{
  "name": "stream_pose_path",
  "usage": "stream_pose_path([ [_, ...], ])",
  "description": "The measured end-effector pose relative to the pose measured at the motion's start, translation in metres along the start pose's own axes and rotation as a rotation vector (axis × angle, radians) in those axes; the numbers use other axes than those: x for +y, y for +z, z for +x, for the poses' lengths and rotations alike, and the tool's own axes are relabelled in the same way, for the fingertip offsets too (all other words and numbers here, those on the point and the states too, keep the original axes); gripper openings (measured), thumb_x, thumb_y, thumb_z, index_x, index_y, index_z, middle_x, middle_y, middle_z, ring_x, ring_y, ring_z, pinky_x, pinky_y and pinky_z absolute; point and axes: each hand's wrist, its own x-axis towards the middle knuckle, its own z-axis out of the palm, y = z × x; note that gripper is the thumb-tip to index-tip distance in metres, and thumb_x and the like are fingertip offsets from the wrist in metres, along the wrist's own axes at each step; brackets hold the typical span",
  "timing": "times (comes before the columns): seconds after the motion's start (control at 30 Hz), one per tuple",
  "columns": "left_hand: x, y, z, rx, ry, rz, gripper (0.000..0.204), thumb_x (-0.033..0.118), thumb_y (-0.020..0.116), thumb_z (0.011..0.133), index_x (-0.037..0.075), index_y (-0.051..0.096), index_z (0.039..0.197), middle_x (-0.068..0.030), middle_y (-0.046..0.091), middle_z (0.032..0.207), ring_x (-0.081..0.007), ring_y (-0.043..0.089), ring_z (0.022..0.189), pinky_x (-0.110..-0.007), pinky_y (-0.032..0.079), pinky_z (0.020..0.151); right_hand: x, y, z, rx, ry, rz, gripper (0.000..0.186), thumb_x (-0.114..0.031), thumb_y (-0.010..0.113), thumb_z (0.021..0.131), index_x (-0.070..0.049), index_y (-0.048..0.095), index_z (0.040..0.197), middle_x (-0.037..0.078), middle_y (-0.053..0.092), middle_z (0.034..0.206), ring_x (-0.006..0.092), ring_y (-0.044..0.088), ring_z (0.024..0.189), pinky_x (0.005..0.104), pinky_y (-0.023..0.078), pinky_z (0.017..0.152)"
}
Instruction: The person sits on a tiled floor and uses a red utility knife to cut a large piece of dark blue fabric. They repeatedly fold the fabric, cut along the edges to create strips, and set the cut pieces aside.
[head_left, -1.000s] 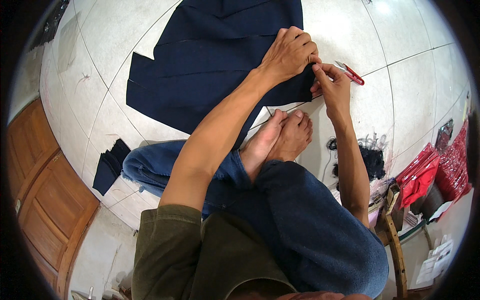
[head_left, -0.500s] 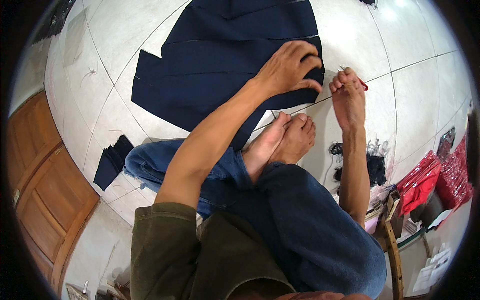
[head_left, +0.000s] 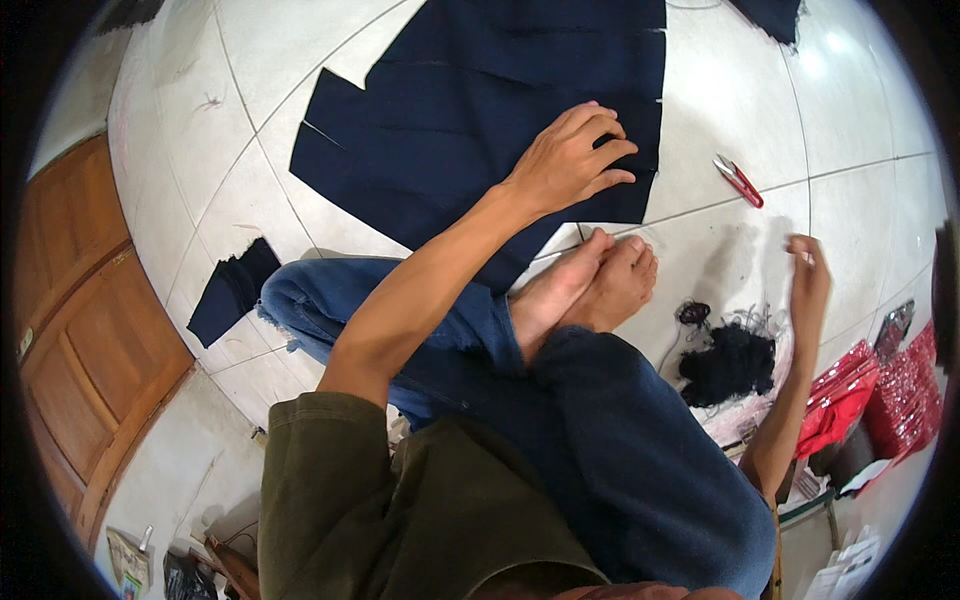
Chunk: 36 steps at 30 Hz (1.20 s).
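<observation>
While the left hand (head_left: 575,158), partly spread, overlies flat navy cloth (head_left: 480,90), the right hand (head_left: 809,278), grip indeterminate, is right of red-handled metal snips (head_left: 742,186).

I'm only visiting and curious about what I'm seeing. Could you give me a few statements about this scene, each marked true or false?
1. The left hand is over the large dark blue cloth. True.

2. The right hand is holding the red-handled snips. False: the snips lie on the tiled floor, apart from that hand.

3. A frayed dark heap lies to the right of the bare feet. True.

4. The wooden door is at the right of the picture. False: it is at the left.

5. The small dark cloth piece lies on top of the large cloth. False: it lies on the floor, near the left knee.
</observation>
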Motion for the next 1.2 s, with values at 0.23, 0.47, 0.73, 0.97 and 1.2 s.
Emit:
stream_pose_path([
  [0.23, 0.011, -0.047, -0.011, 0.148, -0.154, 0.178, 0.020, 0.012, 0.078, 0.085, 0.010, 0.078, 0.105, -0.0085, 0.069, 0.118, -0.0304, 0.061, 0.122, -0.047, 0.046, 0.107, -0.107, 0.112, -0.019, 0.121, -0.070, 0.049, 0.010, -0.011, 0.071, 0.097, -0.005, 0.071, 0.104, 0.014, 0.071, 0.094, 0.0246, 0.069, 0.069, 0.0335, 0.053, 0.064],
  [0.47, -0.013, -0.089, -0.072, 0.163, -0.346, 0.281, 0.037, 0.016, 0.078, 0.090, 0.004, 0.069, 0.124, -0.0128, 0.063, 0.134, -0.0336, 0.055, 0.130, -0.045, 0.042, 0.109, -0.141, 0.159, 0.013, 0.049, -0.737, -0.259, 0.033, -0.010, 0.070, 0.082, -0.015, 0.073, 0.115, 0.009, 0.063, 0.127, 0.0258, 0.065, 0.106, 0.0366, 0.054, 0.083],
  [0.73, -0.023, -0.078, -0.079, -0.017, -0.329, 0.274, 0.091, 0.057, 0.082, 0.074, 0.009, 0.053, 0.146, -0.0152, 0.036, 0.159, -0.0383, 0.037, 0.144, -0.055, 0.031, 0.119, -0.159, 0.165, 0.031, -0.119, -0.317, 0.766, 0.010, -0.017, 0.060, 0.105, -0.007, 0.059, 0.106, 0.009, 0.070, 0.102, 0.0224, 0.068, 0.092, 0.0426, 0.052, 0.103],
  [0.97, -0.024, -0.083, -0.084, -0.118, -0.330, 0.395, 0.065, 0.053, 0.081, 0.079, 0.022, 0.065, 0.134, -0.0115, 0.044, 0.153, -0.0347, 0.039, 0.140, -0.052, 0.032, 0.114, -0.110, 0.096, 0.046, 0.075, 0.117, 1.143, 0.017, -0.025, 0.059, 0.108, -0.008, 0.058, 0.110, -0.006, 0.047, 0.073, 0.0023, 0.036, 0.058, 0.0200, 0.026, 0.049],
  [1.2, -0.035, -0.085, -0.094, -0.073, -0.332, 0.362, 0.035, 0.039, 0.083, 0.082, 0.020, 0.075, 0.110, -0.0070, 0.056, 0.129, -0.0317, 0.048, 0.122, -0.046, 0.036, 0.103, -0.052, 0.003, 0.029, 0.105, 0.146, 0.828, 0.020, -0.025, 0.059, 0.108, -0.005, 0.061, 0.112, -0.006, 0.046, 0.074, 0.0005, 0.035, 0.060, 0.0182, 0.024, 0.050],
])
